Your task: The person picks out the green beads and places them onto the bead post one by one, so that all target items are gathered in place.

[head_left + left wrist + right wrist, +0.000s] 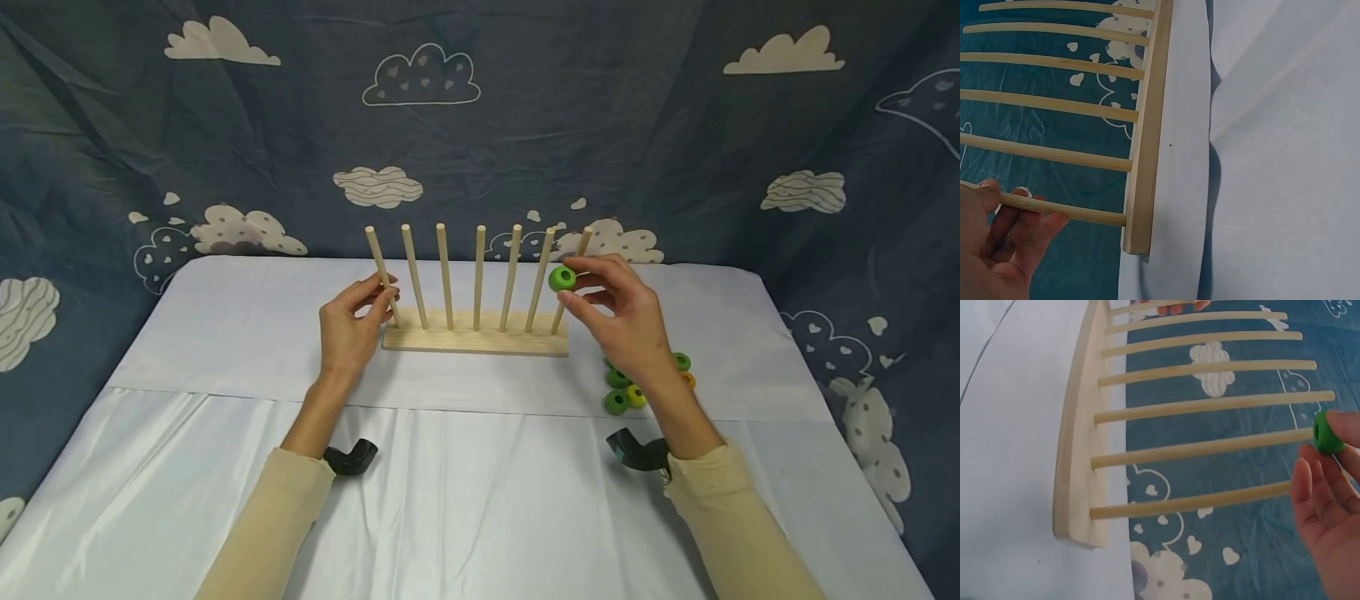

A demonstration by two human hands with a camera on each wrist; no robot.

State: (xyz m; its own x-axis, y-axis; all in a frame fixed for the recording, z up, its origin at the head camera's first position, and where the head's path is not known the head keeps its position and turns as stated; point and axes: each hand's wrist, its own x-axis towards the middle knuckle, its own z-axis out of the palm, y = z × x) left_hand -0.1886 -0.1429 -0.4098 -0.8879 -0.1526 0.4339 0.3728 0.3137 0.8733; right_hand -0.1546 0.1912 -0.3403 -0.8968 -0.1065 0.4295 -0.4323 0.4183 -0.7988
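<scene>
A pale wooden rack [476,342] stands on the white cloth, with several upright bare pegs along its base. My left hand [349,332] holds the leftmost peg [377,252] between thumb and fingers; the left wrist view shows the thumb on one side of that peg [1094,215]. At the rack's other end, my right hand [626,317] pinches a green bead [556,282] between thumb and fingertips. The bead is held at about the height of the peg tops, its hole facing the pegs in the right wrist view. There, the green bead [1331,434] overlaps the tip of the second peg from that end.
Beside my right forearm lie several loose beads, among them a green bead [617,403], a yellow bead [636,397] and an orange bead [688,380]; the forearm hides part of the group. A dark cloud-patterned curtain [570,133] hangs behind the white-covered table [465,500].
</scene>
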